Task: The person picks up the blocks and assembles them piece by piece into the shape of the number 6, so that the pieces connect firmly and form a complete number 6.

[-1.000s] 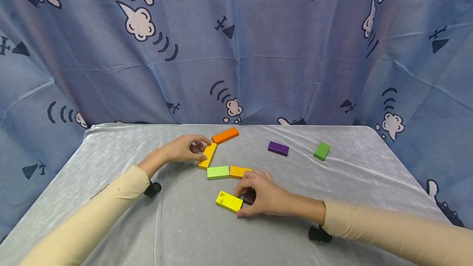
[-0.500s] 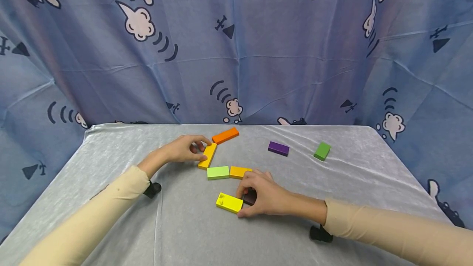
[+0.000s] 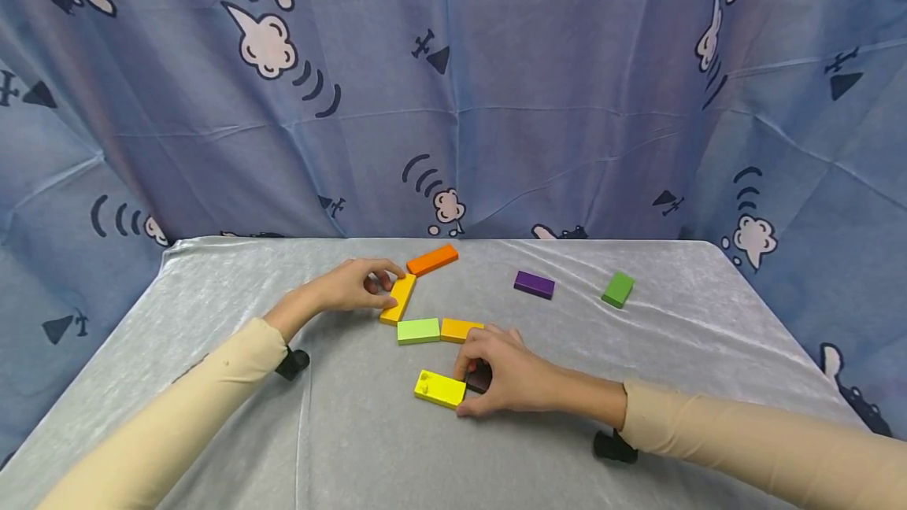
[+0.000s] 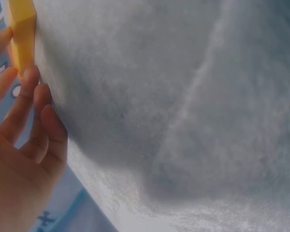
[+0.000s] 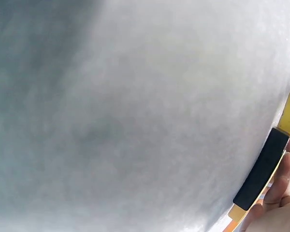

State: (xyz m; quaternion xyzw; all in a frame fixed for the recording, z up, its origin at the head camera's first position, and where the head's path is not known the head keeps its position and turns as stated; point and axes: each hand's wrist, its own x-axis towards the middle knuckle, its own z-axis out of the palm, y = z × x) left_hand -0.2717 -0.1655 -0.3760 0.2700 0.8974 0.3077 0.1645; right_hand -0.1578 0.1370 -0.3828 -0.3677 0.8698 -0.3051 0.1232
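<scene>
My left hand [image 3: 357, 284] holds a yellow-orange block [image 3: 398, 299] at the left of the group, thumb and index finger on it; the left wrist view shows fingertips against this block [image 4: 23, 36]. My right hand [image 3: 506, 372] pinches the right end of a bright yellow block [image 3: 439, 389] between thumb and fingers. A dark block [image 3: 479, 378] lies end to end with it, mostly hidden under that hand; the right wrist view shows this black block [image 5: 262, 169] in full length. Behind are a light green block [image 3: 418, 330] and an orange-yellow block [image 3: 459, 330], its right end covered by my right hand.
An orange block [image 3: 433, 260] lies at the back, near the tip of the held left block. A purple block [image 3: 534, 285] and a green block [image 3: 618, 290] lie apart to the right. Grey cloth [image 3: 354, 431] covers the table; a patterned blue curtain [image 3: 496, 140] hangs behind.
Hardly anything differs. My right hand has shifted very slightly right at the bright yellow block; the left hand and the other blocks stay in place.
</scene>
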